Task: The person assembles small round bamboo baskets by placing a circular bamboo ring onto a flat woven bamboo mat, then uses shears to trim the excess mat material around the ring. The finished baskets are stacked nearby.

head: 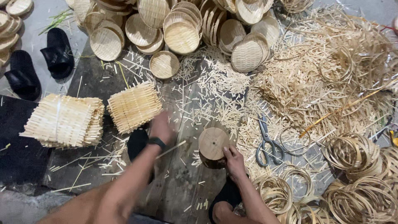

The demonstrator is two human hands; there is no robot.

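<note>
My left hand (161,127), with a dark watch at the wrist, reaches toward a stack of square woven bamboo mats (133,107) and is blurred at its near edge; whether the fingers touch it I cannot tell. My right hand (234,159) rests its fingers on the rim of a round wooden block (212,144) that stands on the dark wooden board (182,191). A second, tied stack of woven mats (62,121) lies further left.
Several finished round woven trays (180,36) are heaped at the top. Scissors (266,143) lie right of the block among bamboo offcuts (306,83). Coiled bamboo rings (356,182) pile at the lower right. Black sandals (58,53) sit at the upper left.
</note>
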